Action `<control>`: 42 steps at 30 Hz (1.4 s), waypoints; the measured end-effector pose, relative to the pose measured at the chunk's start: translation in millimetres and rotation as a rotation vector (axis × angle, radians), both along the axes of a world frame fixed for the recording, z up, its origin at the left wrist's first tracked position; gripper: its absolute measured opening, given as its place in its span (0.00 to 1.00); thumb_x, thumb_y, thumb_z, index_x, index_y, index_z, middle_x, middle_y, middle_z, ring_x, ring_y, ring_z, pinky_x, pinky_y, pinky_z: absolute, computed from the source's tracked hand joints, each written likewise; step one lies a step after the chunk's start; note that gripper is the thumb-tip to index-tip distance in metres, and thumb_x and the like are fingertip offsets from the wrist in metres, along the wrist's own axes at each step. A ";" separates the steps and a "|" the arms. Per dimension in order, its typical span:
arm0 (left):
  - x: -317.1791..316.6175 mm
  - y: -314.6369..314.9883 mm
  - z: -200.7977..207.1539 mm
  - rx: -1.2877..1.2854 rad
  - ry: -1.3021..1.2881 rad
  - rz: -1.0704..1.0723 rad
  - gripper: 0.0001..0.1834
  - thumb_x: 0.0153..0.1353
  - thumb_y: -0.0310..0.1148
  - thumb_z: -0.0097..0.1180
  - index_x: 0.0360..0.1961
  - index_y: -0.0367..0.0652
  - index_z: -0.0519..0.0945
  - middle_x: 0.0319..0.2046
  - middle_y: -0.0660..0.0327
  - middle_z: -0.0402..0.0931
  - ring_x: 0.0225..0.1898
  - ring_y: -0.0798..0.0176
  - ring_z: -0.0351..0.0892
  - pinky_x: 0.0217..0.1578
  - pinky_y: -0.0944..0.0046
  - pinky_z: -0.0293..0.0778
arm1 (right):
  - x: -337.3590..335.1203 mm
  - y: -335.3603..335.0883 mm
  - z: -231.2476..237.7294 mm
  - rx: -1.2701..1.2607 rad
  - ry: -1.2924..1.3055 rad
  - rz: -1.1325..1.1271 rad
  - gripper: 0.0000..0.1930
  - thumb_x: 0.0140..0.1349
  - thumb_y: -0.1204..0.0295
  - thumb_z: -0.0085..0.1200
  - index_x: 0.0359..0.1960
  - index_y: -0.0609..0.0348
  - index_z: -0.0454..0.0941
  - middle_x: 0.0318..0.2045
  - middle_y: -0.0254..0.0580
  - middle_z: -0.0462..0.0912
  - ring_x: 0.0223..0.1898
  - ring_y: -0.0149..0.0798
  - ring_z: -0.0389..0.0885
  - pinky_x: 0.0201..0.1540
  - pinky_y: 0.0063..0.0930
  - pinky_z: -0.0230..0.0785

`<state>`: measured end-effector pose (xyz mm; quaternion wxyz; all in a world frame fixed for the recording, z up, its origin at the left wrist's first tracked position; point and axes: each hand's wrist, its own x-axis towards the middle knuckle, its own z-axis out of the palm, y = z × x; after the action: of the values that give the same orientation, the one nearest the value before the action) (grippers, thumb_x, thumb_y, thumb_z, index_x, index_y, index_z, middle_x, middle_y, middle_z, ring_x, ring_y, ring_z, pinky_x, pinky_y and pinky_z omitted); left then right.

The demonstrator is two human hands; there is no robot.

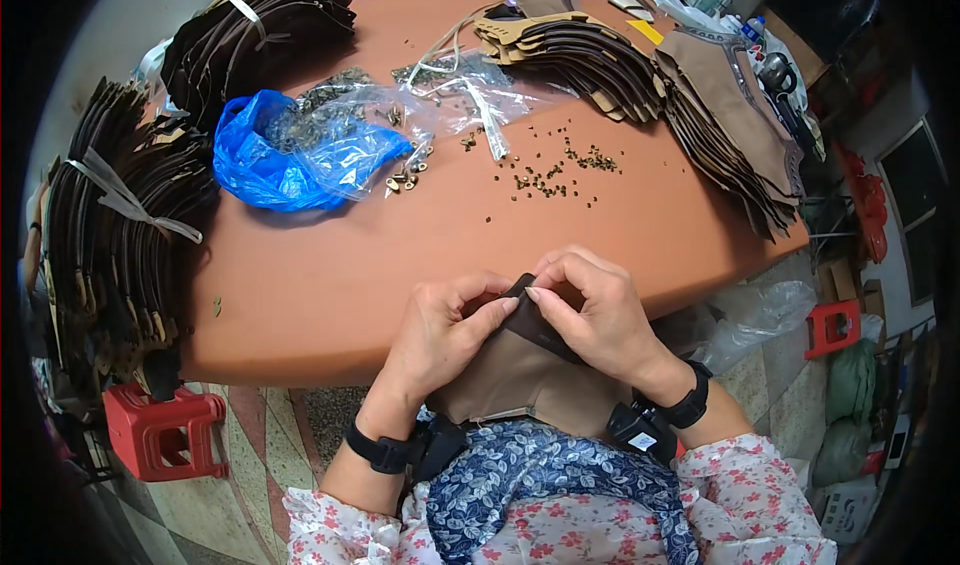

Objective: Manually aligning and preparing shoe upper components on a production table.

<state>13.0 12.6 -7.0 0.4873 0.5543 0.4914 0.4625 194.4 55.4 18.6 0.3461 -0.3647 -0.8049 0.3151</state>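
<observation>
A brown leather-like shoe upper piece (pixel 525 380) lies over my lap at the near edge of the table, its dark strip (pixel 545 331) folded up toward the top. My left hand (pixel 447 327) pinches the dark strip's upper end between thumb and forefinger. Close beside it, my right hand (pixel 592 310) pinches the same end from the other side. The fingertips of both hands almost meet there. Whether a small fitting sits between them is too small to tell. Small brass-coloured metal pieces (pixel 545 183) lie scattered on the table beyond my hands.
A blue plastic bag (pixel 262 180) and a clear bag of small metal parts (pixel 335 115) lie at centre left. Tied stacks of dark pieces (pixel 130 200) line the left; more stacks (pixel 570 60) and brown uppers (pixel 730 115) lie at the far right. Red stools (pixel 165 430) flank the table.
</observation>
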 end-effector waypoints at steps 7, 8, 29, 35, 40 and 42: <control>3.9 -0.5 -0.6 0.028 0.088 0.040 0.09 0.58 0.26 0.58 0.39 0.37 0.82 0.30 0.55 0.83 0.32 0.66 0.83 0.35 0.67 0.76 | -3.2 -2.4 -6.0 -0.002 -0.012 -0.057 0.05 0.53 0.79 0.56 0.26 0.65 0.72 0.27 0.46 0.76 0.28 0.45 0.78 0.31 0.33 0.69; 3.6 -2.1 1.2 0.037 0.112 0.054 0.09 0.58 0.26 0.58 0.39 0.37 0.82 0.30 0.54 0.83 0.32 0.64 0.83 0.34 0.67 0.76 | -5.1 -3.2 -5.8 0.007 -0.014 -0.054 0.05 0.53 0.79 0.56 0.26 0.65 0.72 0.27 0.47 0.76 0.28 0.45 0.78 0.31 0.33 0.69; 4.1 -4.3 -2.3 0.199 0.216 0.043 0.08 0.56 0.23 0.58 0.38 0.38 0.81 0.30 0.54 0.81 0.31 0.57 0.82 0.34 0.65 0.75 | -0.5 -3.9 -21.8 -0.420 0.186 -0.046 0.04 0.60 0.79 0.53 0.36 0.66 0.77 0.28 0.39 0.81 0.30 0.28 0.78 0.35 0.23 0.71; 0.8 -5.4 -5.6 0.060 0.088 0.025 0.07 0.58 0.26 0.58 0.38 0.35 0.81 0.27 0.55 0.80 0.29 0.65 0.80 0.33 0.66 0.74 | -3.8 -3.9 -17.6 -0.245 0.133 -0.074 0.03 0.57 0.78 0.56 0.32 0.65 0.77 0.26 0.44 0.81 0.29 0.34 0.80 0.33 0.27 0.72; -5.0 -2.8 3.5 -0.076 0.184 -0.117 0.08 0.60 0.28 0.57 0.38 0.35 0.81 0.24 0.60 0.80 0.27 0.71 0.77 0.31 0.68 0.73 | 14.9 0.1 -5.9 -0.276 0.102 0.034 0.05 0.58 0.76 0.57 0.34 0.65 0.78 0.26 0.43 0.82 0.29 0.32 0.81 0.33 0.26 0.72; -2.9 -2.2 4.8 -0.074 0.159 -0.077 0.08 0.60 0.28 0.58 0.38 0.35 0.82 0.24 0.60 0.80 0.27 0.72 0.76 0.31 0.68 0.73 | 27.1 12.1 1.4 -0.297 0.039 0.129 0.07 0.59 0.74 0.57 0.35 0.65 0.79 0.27 0.41 0.82 0.29 0.29 0.80 0.33 0.24 0.72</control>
<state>10.0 10.4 -2.2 0.4843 0.5895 0.5233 0.3795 221.6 67.5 20.0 0.2833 -0.3533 -0.7643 0.4591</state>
